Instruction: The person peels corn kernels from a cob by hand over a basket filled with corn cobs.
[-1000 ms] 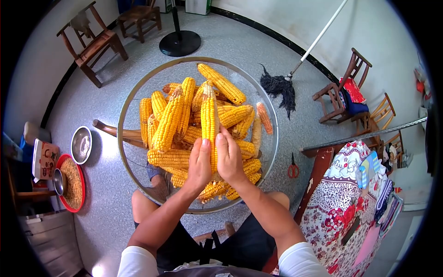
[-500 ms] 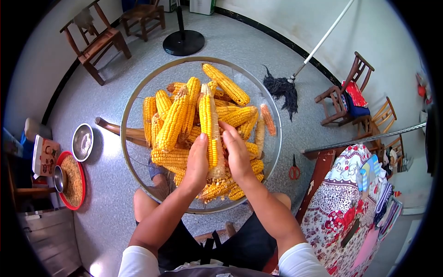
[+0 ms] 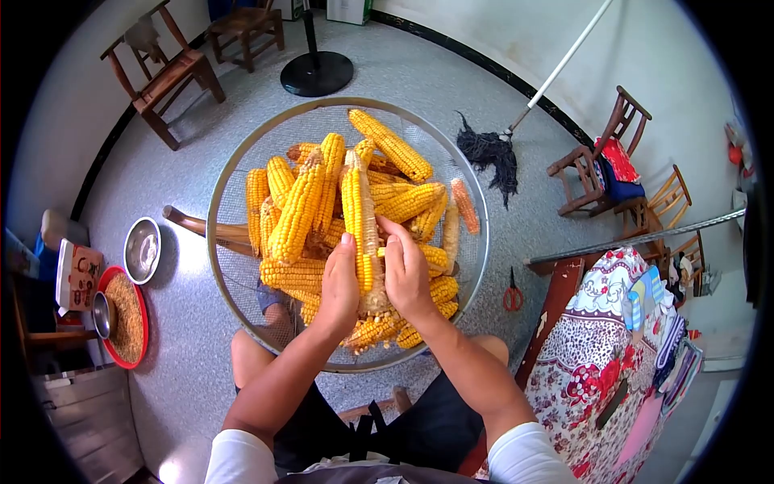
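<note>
A partly shelled corn cob is held upright between my two hands, yellow kernels on its left and bare pale cob on its right. My left hand grips its lower left side, thumb along the kernels. From the right, my right hand closes on the same cob, its thumb pointing up near the stripped side. Around and below lie several yellow corn cobs heaped in a round mesh sieve. A bare reddish cob rests at the sieve's right. Loose kernels lie near its front.
On the left floor stand a metal bowl and a red basin of grain. A mop leans at the upper right, and scissors lie right of the sieve. Wooden chairs stand along the walls. A flowered cloth covers the right side.
My right thumb has shifted slightly down and away from the kernels on the held cob. The cob stays between both hands, and the whole view has moved a little.
</note>
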A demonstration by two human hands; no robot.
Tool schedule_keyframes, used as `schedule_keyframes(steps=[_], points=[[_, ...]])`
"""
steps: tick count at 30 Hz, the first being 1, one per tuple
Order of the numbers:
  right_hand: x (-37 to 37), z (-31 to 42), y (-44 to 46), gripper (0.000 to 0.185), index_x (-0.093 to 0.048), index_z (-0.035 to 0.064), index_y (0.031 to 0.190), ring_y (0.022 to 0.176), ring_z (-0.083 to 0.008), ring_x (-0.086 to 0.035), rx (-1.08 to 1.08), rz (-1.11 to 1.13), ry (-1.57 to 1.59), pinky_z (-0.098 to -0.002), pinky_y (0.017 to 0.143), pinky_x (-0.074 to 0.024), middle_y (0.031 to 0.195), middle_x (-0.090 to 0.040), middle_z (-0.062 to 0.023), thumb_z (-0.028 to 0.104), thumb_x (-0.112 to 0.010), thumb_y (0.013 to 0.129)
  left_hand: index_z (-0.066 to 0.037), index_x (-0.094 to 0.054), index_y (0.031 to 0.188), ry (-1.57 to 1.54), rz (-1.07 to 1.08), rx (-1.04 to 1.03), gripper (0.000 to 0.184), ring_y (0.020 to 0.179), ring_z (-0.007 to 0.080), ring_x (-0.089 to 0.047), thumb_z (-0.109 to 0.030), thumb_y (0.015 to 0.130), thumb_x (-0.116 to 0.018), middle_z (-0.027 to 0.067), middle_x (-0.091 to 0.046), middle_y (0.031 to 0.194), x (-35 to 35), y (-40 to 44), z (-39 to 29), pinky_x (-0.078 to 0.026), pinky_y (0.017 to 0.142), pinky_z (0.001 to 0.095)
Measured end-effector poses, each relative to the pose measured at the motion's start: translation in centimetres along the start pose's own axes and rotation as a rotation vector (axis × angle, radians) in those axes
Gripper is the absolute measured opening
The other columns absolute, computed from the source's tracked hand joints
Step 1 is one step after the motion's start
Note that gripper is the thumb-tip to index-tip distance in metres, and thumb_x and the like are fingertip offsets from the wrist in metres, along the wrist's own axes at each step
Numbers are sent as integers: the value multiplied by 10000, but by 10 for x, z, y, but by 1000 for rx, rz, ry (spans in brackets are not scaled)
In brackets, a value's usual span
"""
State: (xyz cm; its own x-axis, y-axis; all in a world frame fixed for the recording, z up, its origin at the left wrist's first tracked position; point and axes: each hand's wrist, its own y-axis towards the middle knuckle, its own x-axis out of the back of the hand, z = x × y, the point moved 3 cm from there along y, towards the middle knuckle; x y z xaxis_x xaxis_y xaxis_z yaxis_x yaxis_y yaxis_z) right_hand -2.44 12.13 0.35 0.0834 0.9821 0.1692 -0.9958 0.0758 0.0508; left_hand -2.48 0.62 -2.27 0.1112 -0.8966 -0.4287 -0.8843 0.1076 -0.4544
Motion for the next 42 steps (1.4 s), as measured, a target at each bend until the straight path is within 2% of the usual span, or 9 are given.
schedule_keyframes(steps=[7, 13, 15, 17, 20, 23, 24, 28, 42], points=[[0, 1, 3, 514, -379, -109, 1444, 1219, -280, -567, -88, 110, 365, -354, 1053, -417, 1328, -568, -243, 212, -396, 1043, 8, -537, 1244, 58, 71, 5, 479, 864, 145, -612, -402, 1086, -346, 93, -617, 1006, -6, -3, -11, -521, 759, 308], [-15, 5, -4, 628, -305, -108, 1477, 1262, -311, -540, 27, 141, 113, -369, 1067, -408, 1356, -530, -273, 349, -434, 1064, 29, -524, 1263, 121, 111, -140, 489, 1002, 140, -562, -388, 1093, -334, 103, -596, 1077, -5, -1, -8, -473, 917, 320], [-16, 2, -6, 592, -306, -104, 1478, 1247, -317, -547, 43, 122, 87, -373, 1065, -409, 1352, -534, -274, 314, -409, 1072, 26, -526, 1263, 124, 92, -144, 488, 975, 144, -577, -390, 1092, -339, 101, -602, 1068, -3, 2, -4, -488, 887, 319], [-13, 1, -8, 508, -372, -98, 1456, 1258, -276, -535, -228, 137, 169, -363, 1071, -401, 1377, -531, -244, 234, -370, 1072, 22, -528, 1264, 127, 75, -150, 486, 947, 147, -591, -393, 1090, -343, 100, -608, 1058, -3, 0, -6, -504, 858, 318], [-1, -2, -4, 483, -420, -102, 1426, 1246, -266, -545, -51, 25, 4, -348, 1069, -402, 1345, -556, -243, 213, -334, 1071, -6, -548, 1235, -28, 36, 27, 464, 823, 159, -635, -403, 1084, -361, 89, -632, 1005, -7, -6, -14, -547, 694, 310], [-3, -5, -4, 476, -457, -100, 1401, 1241, -258, -545, -59, -11, 94, -340, 1075, -394, 1341, -560, -228, 219, -335, 1070, -8, -550, 1232, -20, 63, 32, 465, 831, 154, -632, -403, 1085, -355, 93, -634, 1009, -8, -5, -16, -545, 699, 310], [-3, -3, -3, 524, -381, -108, 1440, 1195, -253, -564, -58, 58, 310, -348, 1045, -417, 1344, -544, -242, 263, -363, 1071, 0, -547, 1243, -15, 62, 43, 482, 839, 158, -626, -412, 1083, -354, 96, -632, 1010, -7, -2, -13, -540, 724, 313], [-12, 6, -11, 692, -196, -79, 1521, 1292, -304, -490, -12, 207, 179, -403, 1085, -393, 1451, -411, -270, 367, -443, 1054, -3, -553, 1232, 53, 20, -40, 487, 845, 169, -612, -425, 1077, -368, 95, -622, 991, -10, -4, -17, -529, 759, 322], [-16, -3, -22, 565, -247, -115, 1494, 1341, -412, -435, 222, 92, -160, -449, 1113, -352, 1451, -391, -331, 216, -398, 1061, -7, -570, 1161, 140, 111, -183, 488, 834, 143, -598, -432, 1082, -346, 79, -621, 961, -3, 3, -8, -516, 748, 306]])
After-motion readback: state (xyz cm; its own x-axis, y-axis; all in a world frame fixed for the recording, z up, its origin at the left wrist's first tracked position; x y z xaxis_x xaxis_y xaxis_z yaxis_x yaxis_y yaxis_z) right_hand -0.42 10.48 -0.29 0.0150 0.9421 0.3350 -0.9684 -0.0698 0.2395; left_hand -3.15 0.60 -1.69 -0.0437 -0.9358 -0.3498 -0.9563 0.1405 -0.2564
